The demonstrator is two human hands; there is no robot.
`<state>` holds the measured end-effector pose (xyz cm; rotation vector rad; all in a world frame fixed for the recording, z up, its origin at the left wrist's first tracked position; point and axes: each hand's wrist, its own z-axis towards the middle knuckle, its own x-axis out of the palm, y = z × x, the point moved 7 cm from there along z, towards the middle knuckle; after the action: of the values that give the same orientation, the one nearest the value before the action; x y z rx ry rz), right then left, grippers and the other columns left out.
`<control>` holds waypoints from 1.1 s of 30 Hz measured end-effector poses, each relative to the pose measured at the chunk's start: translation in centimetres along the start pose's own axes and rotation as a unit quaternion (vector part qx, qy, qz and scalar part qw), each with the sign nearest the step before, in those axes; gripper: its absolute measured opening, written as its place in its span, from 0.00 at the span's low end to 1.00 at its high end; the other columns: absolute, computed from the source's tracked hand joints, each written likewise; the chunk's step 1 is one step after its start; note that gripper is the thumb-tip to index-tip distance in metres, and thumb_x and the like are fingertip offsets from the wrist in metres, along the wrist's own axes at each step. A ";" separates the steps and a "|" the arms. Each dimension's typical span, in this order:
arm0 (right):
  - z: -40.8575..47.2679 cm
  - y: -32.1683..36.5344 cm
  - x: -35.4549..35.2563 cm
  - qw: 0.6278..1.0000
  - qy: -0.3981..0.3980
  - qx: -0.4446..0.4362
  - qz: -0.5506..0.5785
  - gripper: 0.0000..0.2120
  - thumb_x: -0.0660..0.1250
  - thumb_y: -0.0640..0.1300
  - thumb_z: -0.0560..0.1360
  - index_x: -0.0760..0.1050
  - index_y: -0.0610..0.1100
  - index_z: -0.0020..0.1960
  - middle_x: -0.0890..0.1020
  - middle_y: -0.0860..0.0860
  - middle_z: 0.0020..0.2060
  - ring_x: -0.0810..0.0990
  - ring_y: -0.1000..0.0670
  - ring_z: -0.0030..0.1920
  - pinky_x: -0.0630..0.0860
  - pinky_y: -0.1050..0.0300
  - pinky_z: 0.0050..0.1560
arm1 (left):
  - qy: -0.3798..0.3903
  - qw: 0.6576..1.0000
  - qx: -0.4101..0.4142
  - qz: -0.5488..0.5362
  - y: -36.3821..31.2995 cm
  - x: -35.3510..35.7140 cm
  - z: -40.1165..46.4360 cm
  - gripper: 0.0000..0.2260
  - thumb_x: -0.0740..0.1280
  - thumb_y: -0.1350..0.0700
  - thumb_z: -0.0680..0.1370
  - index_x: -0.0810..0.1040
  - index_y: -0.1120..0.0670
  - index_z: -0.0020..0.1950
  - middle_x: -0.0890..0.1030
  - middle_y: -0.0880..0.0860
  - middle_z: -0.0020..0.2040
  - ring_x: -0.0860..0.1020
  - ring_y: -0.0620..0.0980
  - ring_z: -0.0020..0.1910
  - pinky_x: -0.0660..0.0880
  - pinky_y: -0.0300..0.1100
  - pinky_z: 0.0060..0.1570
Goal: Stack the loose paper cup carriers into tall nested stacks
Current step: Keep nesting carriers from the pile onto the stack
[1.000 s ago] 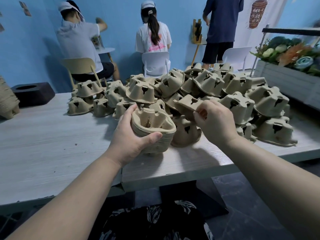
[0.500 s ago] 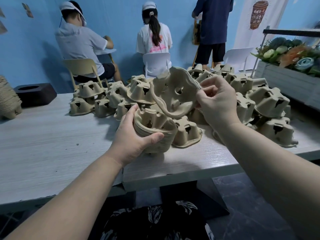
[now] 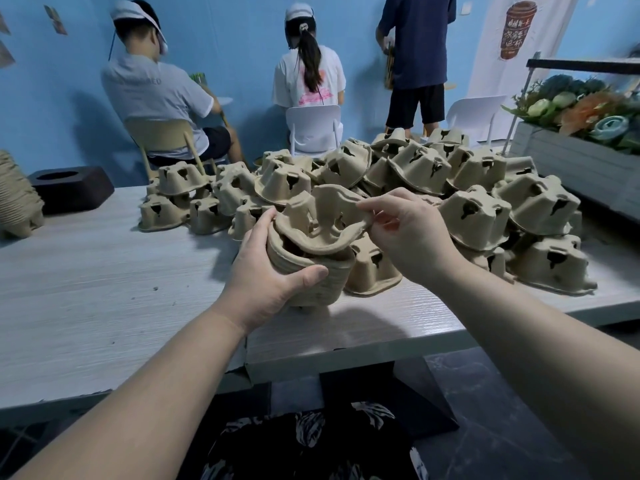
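Head view, centre frame: left hand wraps around the nested stack, standing at the near edge of the desk, thumb across its front. Right hand pinches the rim of a loose carrier, tilted and half-settled on the stack's top. Seating step, I'd say. Next it needs levelling so the cups line up, then a press down. Plenty of unstacked carriers wait, heaped across the upper middle and right.
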<state>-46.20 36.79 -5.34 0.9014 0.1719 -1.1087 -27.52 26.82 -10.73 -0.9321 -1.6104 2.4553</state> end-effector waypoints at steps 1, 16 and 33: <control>-0.1 0.0 -0.1 1.000 -0.016 -0.017 -0.011 0.12 0.70 0.35 0.71 0.83 0.47 0.52 0.79 0.53 0.44 0.79 0.55 0.39 0.76 0.64 0.47 | 0.001 1.000 0.000 0.000 0.0 0.0 0.0 0.57 0.76 0.32 0.53 0.56 0.42 0.78 0.67 0.46 0.74 0.66 0.45 0.72 0.64 0.51 0.73; -3.2 2.4 0.6 0.977 -0.069 -0.194 -0.050 0.09 0.66 0.42 0.76 0.84 0.42 0.50 0.84 0.47 0.46 0.83 0.47 0.44 0.80 0.51 0.41 | 0.000 0.999 0.017 -0.033 0.2 0.0 -0.1 0.56 0.77 0.34 0.54 0.56 0.43 0.78 0.69 0.47 0.72 0.68 0.45 0.71 0.66 0.51 0.72; -2.1 -1.7 1.1 0.992 0.034 -0.015 -0.117 0.16 0.68 0.45 0.74 0.78 0.45 0.60 0.81 0.49 0.51 0.78 0.49 0.48 0.75 0.54 0.51 | -0.037 0.997 0.009 -0.071 0.6 -1.0 -0.7 0.45 0.76 0.36 0.55 0.62 0.35 0.69 0.71 0.45 0.68 0.71 0.42 0.66 0.70 0.34 0.61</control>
<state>-46.42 37.25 -8.24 0.9090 0.3571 -1.2897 -26.20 26.74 -10.96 -0.7046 -1.6136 2.4301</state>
